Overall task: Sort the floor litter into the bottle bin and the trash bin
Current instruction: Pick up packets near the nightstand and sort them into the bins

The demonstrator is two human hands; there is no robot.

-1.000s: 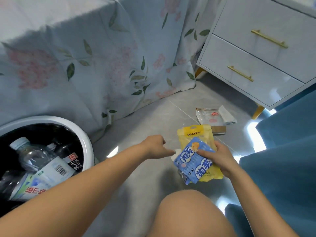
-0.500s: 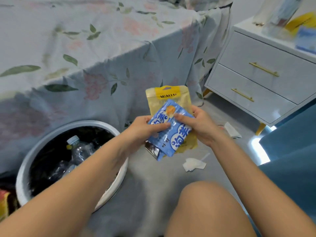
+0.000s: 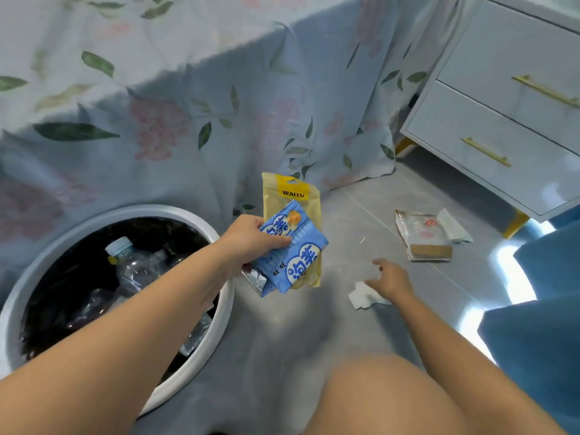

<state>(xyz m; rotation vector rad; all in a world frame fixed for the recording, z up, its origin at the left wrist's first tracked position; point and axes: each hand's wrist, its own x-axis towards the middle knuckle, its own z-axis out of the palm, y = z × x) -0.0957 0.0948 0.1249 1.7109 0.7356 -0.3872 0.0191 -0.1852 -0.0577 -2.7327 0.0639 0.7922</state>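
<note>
Left hand gripping blue snack packet and yellow pouch, right hand open over white tissue at 4 o'clock, bottle bin at 8 o'clock

I had only one view, the wide-angle head camera, which looked forward and steeply down from above the person's knee. It sat close over the grey floor, facing the draped bedspread, with the white bin at lower left and the drawer unit at upper right.
</note>
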